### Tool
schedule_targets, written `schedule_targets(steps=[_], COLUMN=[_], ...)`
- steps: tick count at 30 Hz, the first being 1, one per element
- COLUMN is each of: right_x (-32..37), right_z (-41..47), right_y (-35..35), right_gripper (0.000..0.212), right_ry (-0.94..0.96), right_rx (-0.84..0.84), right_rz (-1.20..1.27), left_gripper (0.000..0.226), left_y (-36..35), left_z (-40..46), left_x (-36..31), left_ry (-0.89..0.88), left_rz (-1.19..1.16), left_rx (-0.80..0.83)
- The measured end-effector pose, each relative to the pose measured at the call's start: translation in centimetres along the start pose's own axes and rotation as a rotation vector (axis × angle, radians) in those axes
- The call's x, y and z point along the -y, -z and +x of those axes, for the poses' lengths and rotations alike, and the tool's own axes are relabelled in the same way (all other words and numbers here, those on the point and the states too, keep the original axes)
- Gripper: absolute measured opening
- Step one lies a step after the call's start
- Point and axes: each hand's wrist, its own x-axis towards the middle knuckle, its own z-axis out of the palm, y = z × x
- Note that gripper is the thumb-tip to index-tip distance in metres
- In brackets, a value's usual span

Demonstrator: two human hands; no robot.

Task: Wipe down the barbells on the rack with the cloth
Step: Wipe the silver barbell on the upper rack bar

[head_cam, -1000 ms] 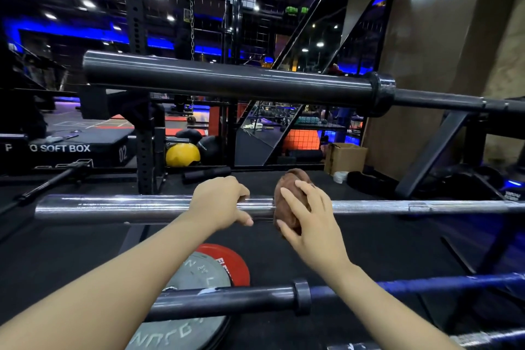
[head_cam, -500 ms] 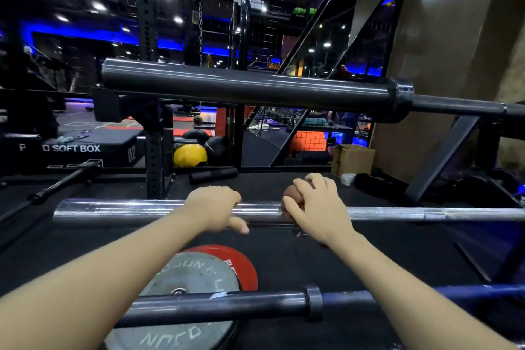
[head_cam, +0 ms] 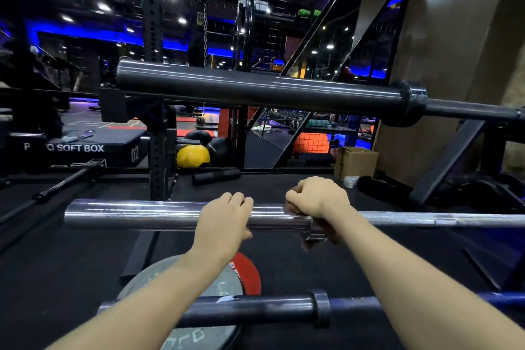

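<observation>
Slid the brown cloth [head_cam: 326, 229], clenched in the right hand [head_cam: 319, 197], rightward along the shiny chrome barbell [head_cam: 159, 214] to its collar, left hand [head_cam: 223, 220] gripping the sleeve alongside, meaning this sleeve looked nearly wiped, other barbells pending

Views: we have a single one, the head camera; nothing is shared with a second view.
Position: we look from the person's head, above and behind both forearms, which run in from the bottom edge.
Direction: we face forward and down, across the chrome barbell [head_cam: 159, 214] toward the gym floor beyond.
Nearness: we sit close; the left hand [head_cam: 224, 221] and right hand [head_cam: 318, 199] lie near mid-frame, the black barbell [head_cam: 255, 86] crosses just above them.
Lens: our wide angle bends straight bars toward the edges.
Lower edge: a dark barbell [head_cam: 250, 310] lies nearest us.
</observation>
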Motion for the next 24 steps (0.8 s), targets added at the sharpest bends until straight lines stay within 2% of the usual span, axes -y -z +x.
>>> schedule_targets(steps=[1,3,5,7,8,10,12,15,17,18,21,22,24], right_x=[-0.2,-1.1,-2.3,-3.3,-3.6,-3.4,-2.6,-1.4,-0.3,0.2,0.3,0.0,-1.1], right_z=[-0.4,-2.4,-3.9,-4.7,-4.9,-5.1,-4.8,-2.1,-0.7,-0.5,-0.8,-1.4,-2.9], right_y=[-0.8,-2.5,-3.8,-4.6,-4.9,-4.6,-3.4,-0.5,0.8,1.0,0.3,-0.5,-2.1], right_gripper=[0.038,0.043,0.045,0.044,0.044,0.042,0.035,0.033,0.029,0.027,0.028,0.031,0.033], right_ry=[0.016,0.135,0.314,0.406,0.413,0.395,0.328,0.120,0.023,-0.005,-0.002,0.045,0.170], right_rx=[-0.078,-0.358,-0.605,-0.737,-0.757,-0.731,-0.564,-0.135,0.038,0.069,-0.006,-0.094,-0.363], right_rz=[-0.017,-0.059,-0.091,-0.118,-0.131,-0.139,-0.110,0.011,0.077,0.086,0.048,0.016,-0.012], left_gripper=[0.060,0.064,0.063,0.059,0.059,0.057,0.054,0.049,0.049,0.054,0.066,0.067,0.067], left_y=[-0.5,-0.9,-0.1,0.3,0.7,1.5,1.7,1.1,0.5,-0.1,-0.6,-1.4,-1.4], left_z=[-0.1,0.0,-0.1,0.6,1.0,1.6,1.8,1.3,0.5,0.1,-0.6,-0.5,-0.6], left_x=[0.1,0.0,-0.3,0.4,1.0,1.9,2.2,1.8,1.3,1.2,1.1,1.2,0.9], left_ry=[-0.019,-0.032,-0.054,-0.054,-0.038,0.001,0.016,0.044,0.022,0.003,-0.046,-0.045,-0.042], left_rz=[0.007,0.015,0.021,0.000,-0.046,-0.117,-0.140,-0.091,-0.025,0.004,0.041,0.050,0.050], left_rx=[-0.038,-0.076,0.013,0.041,0.125,0.269,0.291,0.183,0.032,-0.032,-0.121,-0.178,-0.140])
